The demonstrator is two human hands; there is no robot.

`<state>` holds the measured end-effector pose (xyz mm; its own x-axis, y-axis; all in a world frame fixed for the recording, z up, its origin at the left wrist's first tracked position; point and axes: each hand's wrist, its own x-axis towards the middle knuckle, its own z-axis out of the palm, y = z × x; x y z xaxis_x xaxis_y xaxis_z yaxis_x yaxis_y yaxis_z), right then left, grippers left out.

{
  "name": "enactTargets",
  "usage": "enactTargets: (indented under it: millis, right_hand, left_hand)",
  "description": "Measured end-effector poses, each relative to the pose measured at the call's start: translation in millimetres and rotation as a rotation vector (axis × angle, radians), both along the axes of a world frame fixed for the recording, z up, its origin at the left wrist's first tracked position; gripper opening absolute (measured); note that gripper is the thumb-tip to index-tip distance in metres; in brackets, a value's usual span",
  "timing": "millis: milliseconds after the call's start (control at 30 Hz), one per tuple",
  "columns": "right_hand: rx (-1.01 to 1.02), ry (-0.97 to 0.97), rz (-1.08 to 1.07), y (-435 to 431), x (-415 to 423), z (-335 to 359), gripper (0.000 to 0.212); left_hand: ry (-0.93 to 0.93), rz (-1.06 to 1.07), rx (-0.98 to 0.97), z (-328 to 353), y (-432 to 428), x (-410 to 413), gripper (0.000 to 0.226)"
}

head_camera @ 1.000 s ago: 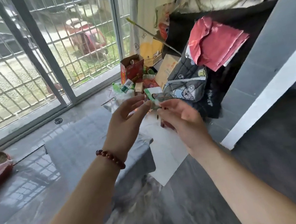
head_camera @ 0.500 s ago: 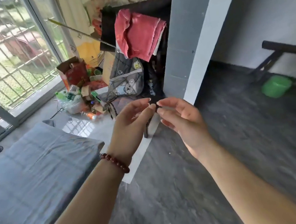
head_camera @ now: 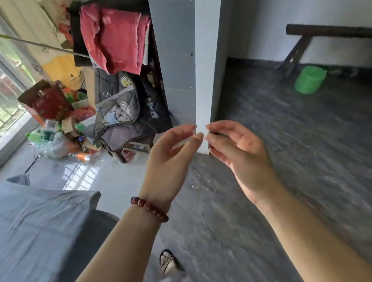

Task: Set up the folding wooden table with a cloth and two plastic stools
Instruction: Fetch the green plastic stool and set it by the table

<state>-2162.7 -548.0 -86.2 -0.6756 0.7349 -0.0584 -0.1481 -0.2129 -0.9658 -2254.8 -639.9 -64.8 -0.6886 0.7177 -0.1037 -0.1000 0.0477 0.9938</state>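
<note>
Left hand [head_camera: 171, 164]: raised, loosely curled, nothing seen to be held; one bracelet [head_camera: 150, 208] of round dark-red beads was worn at the wrist.
Right hand [head_camera: 241, 155]: raised, fingers half bent, nothing seen to be held; fingertips nearly met the left's.
Table [head_camera: 31, 267]: at lower left, covered by one creased grey cloth [head_camera: 22, 233] draped over its edge.
Stool [head_camera: 309, 79]: one green plastic stool was noted, on the dark floor [head_camera: 302, 172] beside a dark wooden bench [head_camera: 331, 31].
Pile: red cloth [head_camera: 117, 41], quilted fabric, bottles.
</note>
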Motion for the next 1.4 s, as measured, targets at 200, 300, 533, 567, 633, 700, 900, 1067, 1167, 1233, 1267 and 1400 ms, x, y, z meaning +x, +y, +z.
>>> enactTargets:
  millis: [200, 300, 533, 567, 633, 700, 900, 1067, 1167, 1233, 1267, 1400]
  right_hand:
    - [0.007, -0.044, -0.087, 44.8, -8.1, -4.4, 0.024]
    - [0.043, -0.046, -0.114, 77.2, -20.7, -0.2, 0.021]
    - [0.083, -0.059, -0.219, 157.4, -55.1, 17.9, 0.023]
    - [0.088, -0.059, -0.236, 167.0, -58.9, 18.7, 0.025]
    - [0.095, -0.059, -0.275, 184.5, -63.6, 17.8, 0.026]
    - [0.089, -0.067, -0.317, 198.7, -64.1, 16.3, 0.025]
    - [0.070, -0.080, -0.444, 251.8, -43.1, 13.2, 0.024]
    - [0.042, -0.109, -0.519, 312.2, -10.7, 8.1, 0.025]
    - [0.032, -0.123, -0.554, 357.8, 10.2, 4.2, 0.026]
    - [0.022, -0.128, -0.564, 391.4, 25.3, 3.1, 0.019]
    - [0.016, -0.128, -0.570, 409.2, 33.9, 3.7, 0.016]
    - [0.020, -0.126, -0.605, 483.7, 74.4, 11.7, 0.015]
  left_hand:
    - [0.056, -0.032, -0.061, -6.9, 50.5, -20.2, 0.021]
    - [0.009, -0.051, -0.062, -6.9, 86.0, -38.2, 0.020]
    - [-0.028, -0.124, -0.012, 3.1, 172.7, -82.3, 0.017]
    - [-0.032, -0.139, -0.003, 3.9, 184.0, -86.8, 0.017]
    - [-0.047, -0.169, 0.014, 4.7, 206.4, -91.9, 0.015]
    - [-0.059, -0.198, 0.018, 3.6, 226.8, -92.2, 0.014]
    - [-0.046, -0.320, -0.018, -2.9, 294.9, -78.3, 0.012]
    - [-0.028, -0.409, -0.041, -6.9, 366.1, -52.6, 0.017]
    - [-0.032, -0.443, -0.045, -10.5, 417.1, -30.5, 0.015]
    - [-0.025, -0.454, -0.049, -12.8, 454.9, -13.7, 0.014]
    - [-0.022, -0.457, -0.052, -12.8, 474.5, -4.5, 0.014]
    - [-0.022, -0.481, -0.045, -9.8, 554.8, 36.1, 0.011]
